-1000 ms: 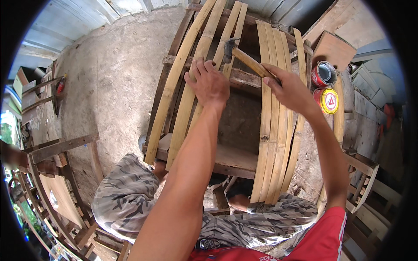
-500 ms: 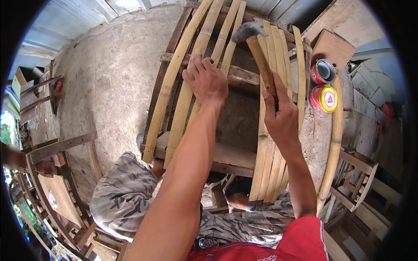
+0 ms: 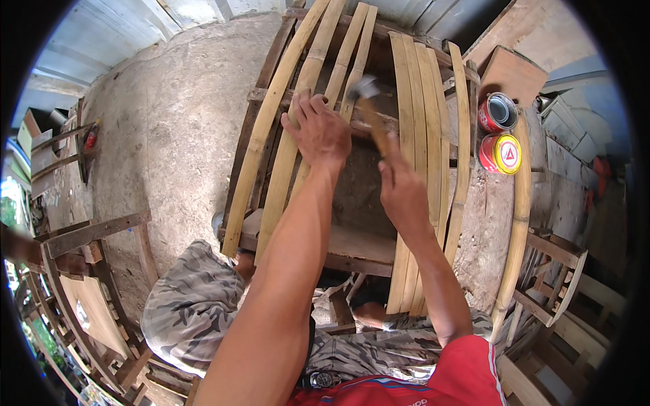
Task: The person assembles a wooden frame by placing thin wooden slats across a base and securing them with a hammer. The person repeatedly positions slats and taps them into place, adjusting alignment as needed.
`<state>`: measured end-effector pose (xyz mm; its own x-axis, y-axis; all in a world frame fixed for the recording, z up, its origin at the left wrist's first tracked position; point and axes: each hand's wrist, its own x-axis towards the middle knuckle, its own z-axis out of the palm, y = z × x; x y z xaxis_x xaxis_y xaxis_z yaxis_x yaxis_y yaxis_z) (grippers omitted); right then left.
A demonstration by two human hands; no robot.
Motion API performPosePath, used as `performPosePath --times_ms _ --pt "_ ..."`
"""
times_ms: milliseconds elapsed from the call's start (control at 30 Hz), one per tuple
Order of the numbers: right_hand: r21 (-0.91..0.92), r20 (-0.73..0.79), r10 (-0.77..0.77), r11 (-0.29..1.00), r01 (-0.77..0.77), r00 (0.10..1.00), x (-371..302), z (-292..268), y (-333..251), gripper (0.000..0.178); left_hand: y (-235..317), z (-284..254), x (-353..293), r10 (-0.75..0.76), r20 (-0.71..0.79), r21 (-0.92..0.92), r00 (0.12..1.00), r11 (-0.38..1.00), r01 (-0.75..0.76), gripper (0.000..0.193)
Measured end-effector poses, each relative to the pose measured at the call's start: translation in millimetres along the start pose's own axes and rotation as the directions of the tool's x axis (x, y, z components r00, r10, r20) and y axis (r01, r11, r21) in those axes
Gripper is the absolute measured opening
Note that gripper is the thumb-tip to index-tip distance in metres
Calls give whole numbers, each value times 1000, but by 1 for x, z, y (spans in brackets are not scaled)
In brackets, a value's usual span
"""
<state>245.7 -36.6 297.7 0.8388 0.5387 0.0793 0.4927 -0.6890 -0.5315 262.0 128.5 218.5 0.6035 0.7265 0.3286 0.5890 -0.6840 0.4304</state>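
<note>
My left hand (image 3: pixel 321 134) is closed over a bamboo strip (image 3: pixel 276 203), its fingers curled around it. Whether a nail is pinched in those fingers is hidden. In my right hand (image 3: pixel 406 196) is a hammer (image 3: pixel 376 127), gripped by its wooden handle. Its metal head, blurred, hangs just right of my left fingers, near the narrow strips. Several bamboo strips lie lengthwise over a dark wooden frame (image 3: pixel 359 264), some to the left and a tighter group (image 3: pixel 410 142) to the right.
Right of the frame stand an open red can (image 3: pixel 489 120) and a red can with a yellow lid (image 3: pixel 500 154), beside a long bamboo pole (image 3: pixel 520 216). Wooden frames (image 3: pixel 95 233) stand at left. A corrugated metal wall (image 3: pixel 101 40) bounds the far side.
The hammer and my right hand have swung left and down, toward my left hand. My left hand stays almost in place on the bamboo strip.
</note>
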Motion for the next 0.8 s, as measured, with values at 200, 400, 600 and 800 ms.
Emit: performPosePath --times_ms 200,400,600,800 --pt "105 -111 -3 994 14 994 2 -26 -21 56 -3 0 1 -2 10 -5 1000 1000 2 28" --pt "70 -99 17 998 -10 995 -11 19 2 56 0 1 -2 1 16 -26 1000 1000 0 28" --pt "159 -271 3 986 42 963 -4 -5 -24 54 -3 -1 2 -25 62 -54 998 998 29 31" --pt "93 -64 77 993 -71 995 -9 15 -8 54 -1 1 2 -7 50 -52 999 999 9 31"
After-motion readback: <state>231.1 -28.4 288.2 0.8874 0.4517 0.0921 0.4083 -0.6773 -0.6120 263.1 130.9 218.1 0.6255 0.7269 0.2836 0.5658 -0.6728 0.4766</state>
